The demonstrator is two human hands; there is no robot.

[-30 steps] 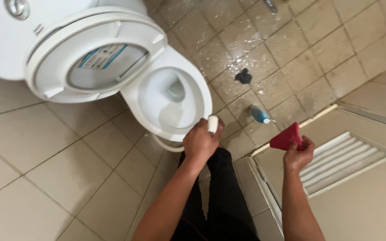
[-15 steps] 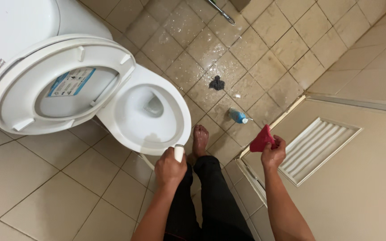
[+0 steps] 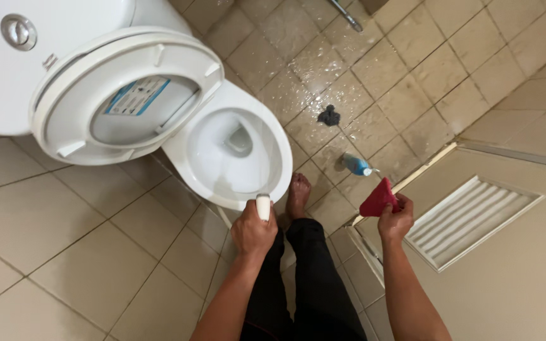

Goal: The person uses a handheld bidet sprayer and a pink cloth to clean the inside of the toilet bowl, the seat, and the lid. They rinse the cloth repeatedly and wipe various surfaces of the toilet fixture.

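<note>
My left hand point(image 3: 252, 232) is closed around a white handle point(image 3: 263, 206) whose tip points up at the front rim of the white toilet bowl point(image 3: 184, 155). The rest of the tool below my fist is hidden. My right hand point(image 3: 395, 219) grips a red cloth point(image 3: 378, 198) held out beside the door. The toilet seat and lid point(image 3: 127, 95) stand raised against the tank, with a blue-and-white sticker under the lid. My bare foot point(image 3: 297, 194) stands on the tiles just right of the bowl.
A beige door with a slatted vent point(image 3: 475, 218) fills the right side. On the wet brown tiles lie a small blue bottle point(image 3: 356, 165) and a dark grey scrubber point(image 3: 329, 115). A metal pipe point(image 3: 347, 15) shows at the top. Pale larger tiles cover the left.
The view has shifted, so the toilet sits more to the left. My left hand with the white handle has pulled back from the bowl rim toward my body; the right hand keeps the red cloth.
</note>
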